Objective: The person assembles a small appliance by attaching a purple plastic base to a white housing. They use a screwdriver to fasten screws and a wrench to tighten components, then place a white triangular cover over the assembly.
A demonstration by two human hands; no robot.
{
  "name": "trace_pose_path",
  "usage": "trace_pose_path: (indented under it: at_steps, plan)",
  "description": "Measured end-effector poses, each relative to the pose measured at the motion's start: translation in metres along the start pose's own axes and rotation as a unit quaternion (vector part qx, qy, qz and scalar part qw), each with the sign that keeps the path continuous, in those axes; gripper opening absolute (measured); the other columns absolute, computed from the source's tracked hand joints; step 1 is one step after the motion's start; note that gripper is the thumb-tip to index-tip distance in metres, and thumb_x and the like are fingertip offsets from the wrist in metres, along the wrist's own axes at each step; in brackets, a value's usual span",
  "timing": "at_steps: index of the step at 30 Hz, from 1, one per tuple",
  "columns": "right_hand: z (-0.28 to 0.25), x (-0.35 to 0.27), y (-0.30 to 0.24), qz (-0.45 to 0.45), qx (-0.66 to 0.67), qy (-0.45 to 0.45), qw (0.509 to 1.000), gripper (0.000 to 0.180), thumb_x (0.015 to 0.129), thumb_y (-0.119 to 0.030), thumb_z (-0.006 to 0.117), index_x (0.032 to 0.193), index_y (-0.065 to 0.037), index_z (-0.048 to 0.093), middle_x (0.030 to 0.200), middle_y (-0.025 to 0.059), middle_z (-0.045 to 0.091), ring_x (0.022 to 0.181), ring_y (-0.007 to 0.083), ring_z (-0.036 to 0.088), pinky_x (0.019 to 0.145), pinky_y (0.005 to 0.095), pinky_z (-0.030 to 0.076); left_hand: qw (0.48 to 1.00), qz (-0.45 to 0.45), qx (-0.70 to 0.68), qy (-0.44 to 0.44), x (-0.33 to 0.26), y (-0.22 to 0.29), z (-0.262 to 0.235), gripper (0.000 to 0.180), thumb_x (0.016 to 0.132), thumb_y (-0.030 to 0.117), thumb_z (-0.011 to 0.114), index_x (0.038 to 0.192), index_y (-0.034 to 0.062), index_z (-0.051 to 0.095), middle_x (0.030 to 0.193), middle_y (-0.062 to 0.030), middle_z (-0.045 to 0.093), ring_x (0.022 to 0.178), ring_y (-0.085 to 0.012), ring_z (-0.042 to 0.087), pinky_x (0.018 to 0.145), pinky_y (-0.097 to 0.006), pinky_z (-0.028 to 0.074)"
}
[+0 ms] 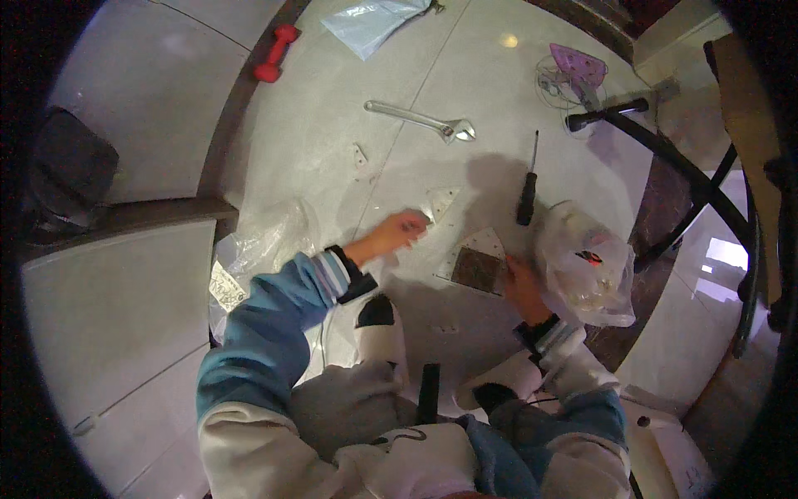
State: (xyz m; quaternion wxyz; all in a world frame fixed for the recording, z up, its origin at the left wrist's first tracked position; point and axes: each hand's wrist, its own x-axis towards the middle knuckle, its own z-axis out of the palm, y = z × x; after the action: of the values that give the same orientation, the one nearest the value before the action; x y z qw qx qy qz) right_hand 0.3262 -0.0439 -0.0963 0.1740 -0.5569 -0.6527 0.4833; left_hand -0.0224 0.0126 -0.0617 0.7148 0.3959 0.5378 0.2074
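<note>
My left hand (399, 231), slightly blurred, has its fingers curled together at the lower corner of a small white triangular plate (444, 202) with holes. To the right, my right hand (524, 289) grips the right edge of a larger white perforated plate (484, 243). A dark brown square panel (478, 271) covers the lower part of that plate. My right fingertips are partly hidden at its edge. Beyond my hands, a smaller white perforated piece (359, 155) lies on the floor.
An adjustable wrench (416, 118) and a black-handled screwdriver (527, 198) lie ahead. A filled clear plastic bag (586, 266) sits right, near black metal legs (682, 158). Crumpled plastic (270, 237) lies left. Farther off are a red dumbbell (276, 54), a pale bag (374, 23) and a purple object (579, 65).
</note>
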Motion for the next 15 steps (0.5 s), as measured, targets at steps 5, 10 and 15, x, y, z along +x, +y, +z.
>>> trace_pose_path:
  at_steps: [5,10,15]
  plan:
    - [-0.006,-0.002,-0.014,0.005,-0.16,0.022,0.987,0.04,0.084,-0.008,0.057,0.123,-0.005,0.052,0.109,0.0178,0.058,0.095,0.0301,0.057,0.081,0.042,0.047,0.969,0.083,-0.018,0.234,0.049,0.094,-0.139,0.031,0.086,0.016,0.062,0.113,0.0017,0.06,0.097,-0.0056,0.063,0.082,-0.017,0.06,0.066,-0.032,0.055]
    - [0.005,-0.006,-0.04,0.139,-0.023,0.068,0.988,0.035,0.087,-0.011,0.057,0.121,-0.006,0.053,0.117,0.0168,0.055,0.101,0.031,0.056,0.084,0.044,0.048,0.891,0.101,-0.034,0.442,0.127,0.153,-0.236,0.053,0.084,0.016,0.066,0.129,-0.0041,0.046,0.101,-0.0123,0.063,0.082,-0.0244,0.063,0.064,-0.036,0.056]
    - [0.001,-0.011,-0.086,0.025,-0.136,0.095,0.986,0.032,0.086,-0.011,0.06,0.117,-0.007,0.055,0.115,0.0165,0.057,0.095,0.0348,0.06,0.077,0.0438,0.051,0.855,0.111,-0.229,0.451,0.2,0.135,-0.296,0.066,0.081,0.012,0.068,0.135,-0.0068,0.033,0.097,-0.0181,0.061,0.069,-0.0264,0.063,0.06,-0.039,0.057]
